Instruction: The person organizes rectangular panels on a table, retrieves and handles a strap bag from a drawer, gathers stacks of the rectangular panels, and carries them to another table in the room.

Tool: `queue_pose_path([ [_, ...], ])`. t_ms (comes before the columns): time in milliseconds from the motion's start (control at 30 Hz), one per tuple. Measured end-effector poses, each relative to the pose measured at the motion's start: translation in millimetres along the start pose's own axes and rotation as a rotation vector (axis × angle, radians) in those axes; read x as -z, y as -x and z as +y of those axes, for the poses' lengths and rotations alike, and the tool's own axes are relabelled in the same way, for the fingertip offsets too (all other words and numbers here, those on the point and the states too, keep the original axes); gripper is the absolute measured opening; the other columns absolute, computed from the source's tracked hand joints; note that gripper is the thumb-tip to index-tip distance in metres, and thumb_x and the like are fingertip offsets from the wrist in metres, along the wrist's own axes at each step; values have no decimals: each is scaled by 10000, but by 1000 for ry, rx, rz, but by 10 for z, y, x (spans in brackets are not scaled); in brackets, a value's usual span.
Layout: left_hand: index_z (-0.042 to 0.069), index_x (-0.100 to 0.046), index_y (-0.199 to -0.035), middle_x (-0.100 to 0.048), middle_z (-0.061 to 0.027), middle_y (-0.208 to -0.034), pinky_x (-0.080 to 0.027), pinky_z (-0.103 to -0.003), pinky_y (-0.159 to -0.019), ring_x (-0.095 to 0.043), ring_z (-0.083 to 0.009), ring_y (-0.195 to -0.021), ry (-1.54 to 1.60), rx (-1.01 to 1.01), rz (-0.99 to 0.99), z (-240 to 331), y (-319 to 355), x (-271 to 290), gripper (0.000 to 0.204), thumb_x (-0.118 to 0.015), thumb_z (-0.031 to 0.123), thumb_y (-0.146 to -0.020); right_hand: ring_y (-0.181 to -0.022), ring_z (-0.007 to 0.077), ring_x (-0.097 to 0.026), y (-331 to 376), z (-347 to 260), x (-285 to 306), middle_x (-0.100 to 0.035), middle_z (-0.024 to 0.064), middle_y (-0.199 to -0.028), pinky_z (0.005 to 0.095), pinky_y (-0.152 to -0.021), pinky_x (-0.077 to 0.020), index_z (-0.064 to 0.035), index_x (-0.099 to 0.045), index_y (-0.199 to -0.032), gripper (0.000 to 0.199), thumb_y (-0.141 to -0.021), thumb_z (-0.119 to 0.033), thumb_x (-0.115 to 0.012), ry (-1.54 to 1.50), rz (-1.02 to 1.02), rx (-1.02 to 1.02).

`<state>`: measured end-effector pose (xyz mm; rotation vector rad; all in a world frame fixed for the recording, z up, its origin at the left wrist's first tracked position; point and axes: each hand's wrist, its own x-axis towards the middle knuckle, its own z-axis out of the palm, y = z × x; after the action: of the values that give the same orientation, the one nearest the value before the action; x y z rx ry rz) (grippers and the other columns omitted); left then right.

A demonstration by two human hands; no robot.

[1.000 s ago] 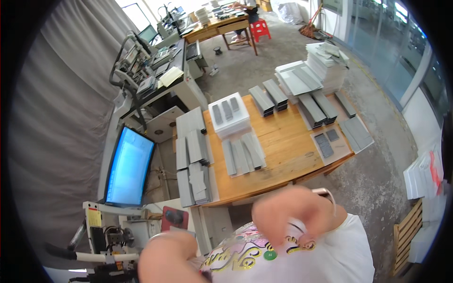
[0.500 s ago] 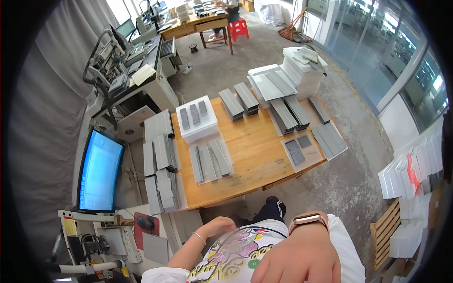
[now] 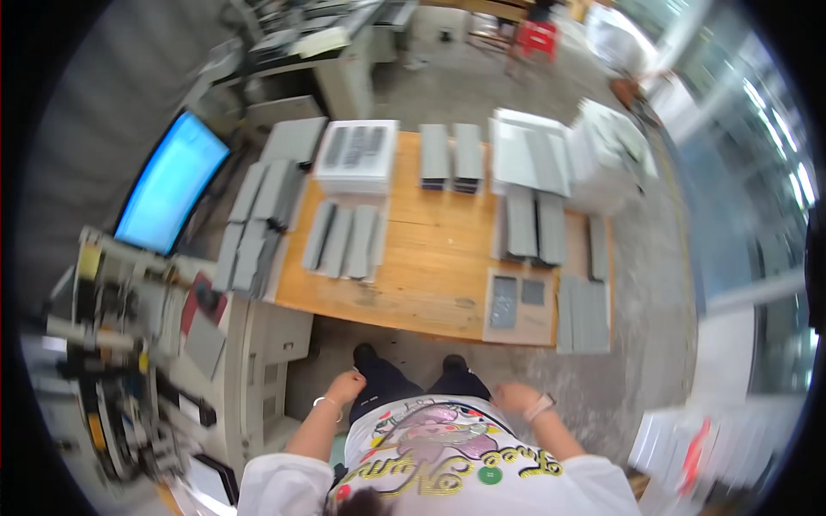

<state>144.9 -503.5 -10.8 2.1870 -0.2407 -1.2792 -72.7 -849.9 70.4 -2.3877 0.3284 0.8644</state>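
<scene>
I stand in front of a wooden table [image 3: 430,267] and look straight down at it. My left hand [image 3: 347,384] hangs at my left hip, its fingers curled in a loose fist with nothing in it. My right hand [image 3: 514,396], with a watch on the wrist, hangs at my right hip, also curled and holding nothing. Both hands are well short of the table's near edge. On the table lie rows of flat grey panels [image 3: 346,239], a white stack of trays [image 3: 358,157] and a flat card with two dark grey pieces [image 3: 517,297].
A lit blue screen [image 3: 170,184] stands to the left, above a machine bench with cables [image 3: 112,361]. More grey panels [image 3: 254,228] lie on a side stand. White stacks [image 3: 611,155] sit at the far right of the table. A red stool [image 3: 538,36] stands far off.
Both hands have come down from in front of my chest to my hips. The view has swung so that the table now sits square ahead.
</scene>
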Motion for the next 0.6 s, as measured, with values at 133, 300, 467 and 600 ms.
queue_pose_path([
  [133, 48, -605, -812, -600, -143, -788, -453, -353, -676, -577, -276, -742, -362, -168, -290, 422, 302, -279, 255, -544, 255, -676, -817, 311, -561, -233, 205, -184, -589, 163, -883, 371, -711, -443, -43, -576, -920, 281, -804, -277, -471, -37, -132, 141],
  [300, 20, -578, -859, -571, -20, -740, -429, -229, -620, -514, -86, -662, 399, -127, -124, 1001, 737, -180, 184, -543, 179, -773, -689, 87, -510, -259, -360, 742, -576, 38, -762, 235, -616, -424, -16, -549, -900, 171, -800, -155, -539, -584, -482, 265],
  [467, 31, -595, -816, -568, 2, -740, -414, -207, -610, -508, -77, -666, 453, -203, -334, 1264, 1123, 87, 161, -572, 182, -767, -670, 50, -466, -278, -1068, 1045, -537, -12, -731, 201, -610, -399, -23, -539, -884, 145, -785, -129, -538, -430, -815, 347],
  [600, 32, -593, -827, -561, -54, -748, -408, -239, -606, -509, -114, -677, 239, -377, -419, 1424, 1515, 340, 205, -595, 220, -745, -670, 102, -503, -420, -1650, 1176, -555, 38, -739, 231, -623, -415, -23, -546, -908, 185, -731, -72, -533, -251, -745, 484],
])
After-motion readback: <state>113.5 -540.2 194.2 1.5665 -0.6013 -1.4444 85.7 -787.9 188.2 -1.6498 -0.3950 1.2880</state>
